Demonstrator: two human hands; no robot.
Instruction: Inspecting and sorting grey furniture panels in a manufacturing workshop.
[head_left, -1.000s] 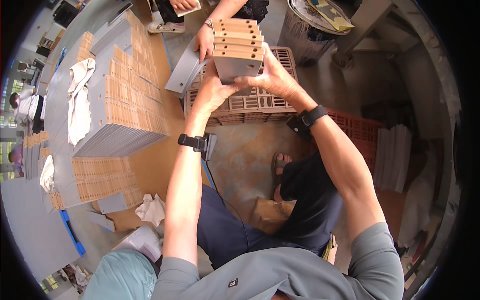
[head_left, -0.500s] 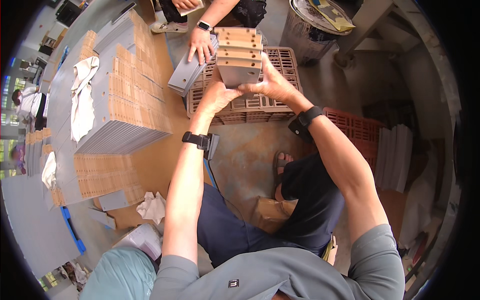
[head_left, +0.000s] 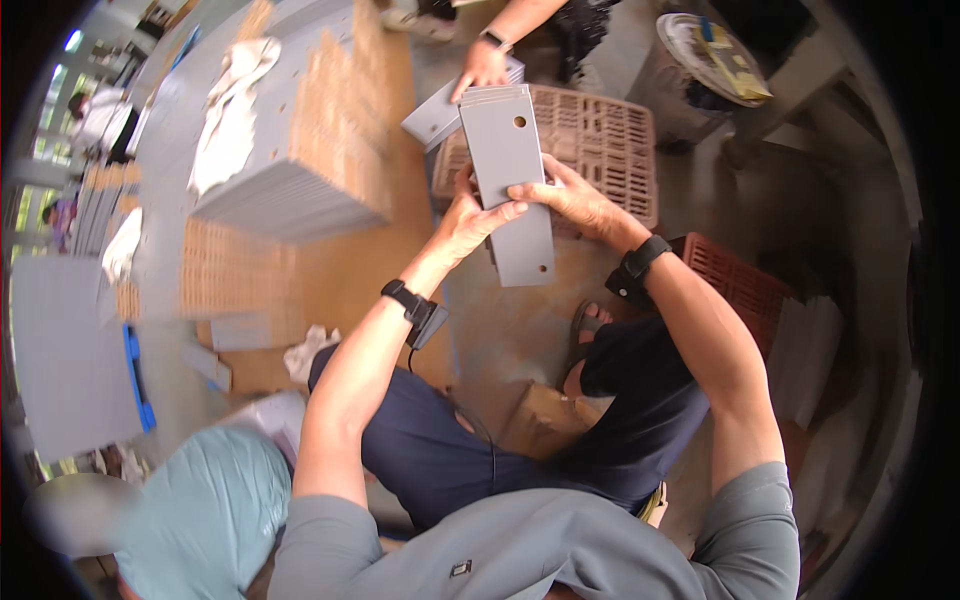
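Between my two hands is a small stack of long grey panels (head_left: 505, 150), its flat grey face up, with a round hole near each end. My left hand (head_left: 472, 222) grips the stack's left edge, thumb lying on the face. From the right edge my right hand (head_left: 580, 203) grips it too, its thumb also on the face; most other fingers are hidden beneath. The far end of the stack reaches close to a co-worker's hand (head_left: 485, 68), which rests on other grey panels (head_left: 435, 117) at the left side of a pinkish plastic crate (head_left: 640, 165).
Tall stacks of grey panels with wood-coloured edges (head_left: 340, 130) stand at left, a white cloth (head_left: 235, 110) on top. A stained bucket (head_left: 690, 90) stands far right. Nearer are a red crate (head_left: 735, 275), a brown package (head_left: 540, 415) and a person's teal-covered head (head_left: 215, 510).
My hands have tilted the stack, so its grey face shows instead of its wood-coloured edges, and brought it a little nearer. The view has shifted, moving the surroundings rightward.
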